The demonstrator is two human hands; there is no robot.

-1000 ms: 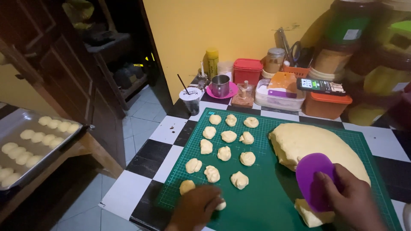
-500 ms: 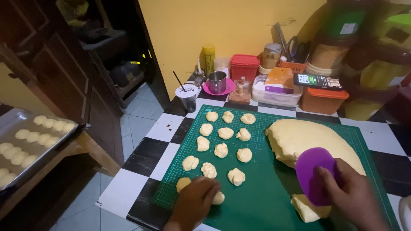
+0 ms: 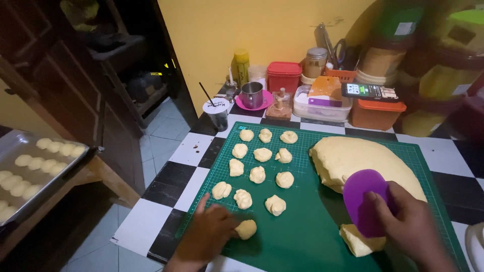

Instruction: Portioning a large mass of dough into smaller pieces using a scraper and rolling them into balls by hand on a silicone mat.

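My left hand (image 3: pixel 209 235) rests on the green cutting mat (image 3: pixel 307 226) at its near left, fingers closed on a small dough piece (image 3: pixel 246 229). Beyond it lie several small dough pieces (image 3: pixel 258 174) in rows. My right hand (image 3: pixel 411 229) grips a purple plastic scraper (image 3: pixel 364 201), held upright against the near edge of a large dough mass (image 3: pixel 358 161). A cut dough chunk (image 3: pixel 359 242) lies just below the scraper.
A metal tray (image 3: pixel 30 171) of dough balls sits on a lower wooden stand at left. At the back of the black-and-white checkered tabletop (image 3: pixel 176 171) stand a metal mug (image 3: pixel 251 94), a lidded cup with straw (image 3: pixel 217 112), red and orange containers (image 3: pixel 375 112) and jars.
My left hand slid its dough piece slightly right on the mat. The right hand with the scraper stayed by the big dough; the view shifted a little.
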